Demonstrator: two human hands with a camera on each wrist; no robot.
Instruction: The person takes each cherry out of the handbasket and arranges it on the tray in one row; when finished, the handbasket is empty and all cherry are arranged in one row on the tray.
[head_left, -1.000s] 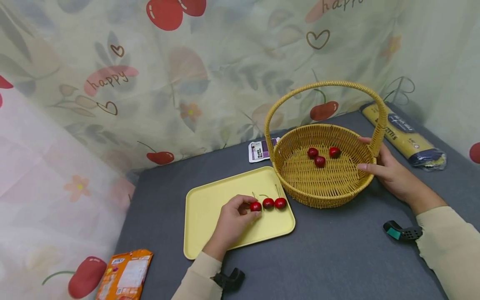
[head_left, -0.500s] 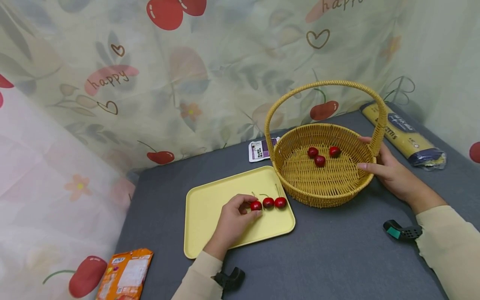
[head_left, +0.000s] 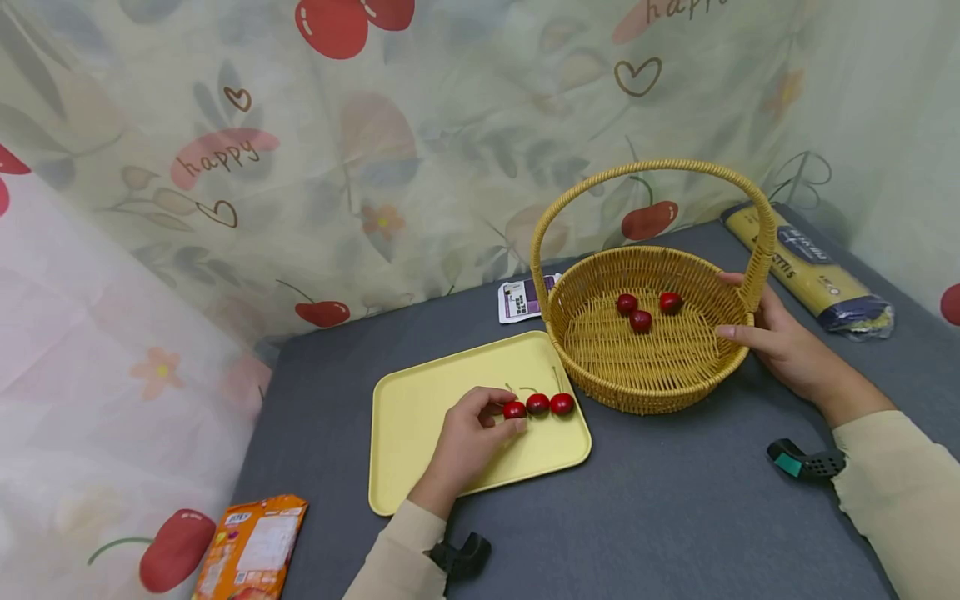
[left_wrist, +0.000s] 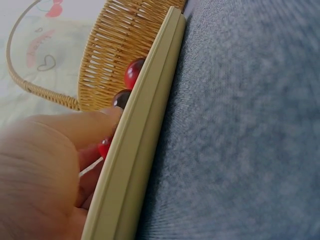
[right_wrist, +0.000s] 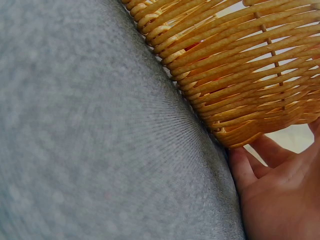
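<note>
In the head view, my left hand [head_left: 467, 442] pinches a red cherry [head_left: 514, 410] between thumb and fingers, low over a pale yellow tray [head_left: 405, 450]. To its right two more stemmed cherries, a middle one [head_left: 537, 404] and a right one [head_left: 562, 404], lie in a row on the tray. My right hand [head_left: 795, 354] grips the right side of a woven basket [head_left: 637, 398], thumb over the rim; some fingers are hidden behind the wall. Three cherries [head_left: 641, 322] rest on the basket floor. The right wrist view has fingers [right_wrist: 242, 167] against the basket's lower edge.
The basket's tall handle [head_left: 652, 167] arches above it. A yellow spaghetti pack [head_left: 810, 267] lies behind the right hand. Behind the tray is a small white and purple packet [head_left: 519, 302]. An orange snack bag [head_left: 251, 550] sits at front left. Printed curtains [head_left: 420, 167] close off the back.
</note>
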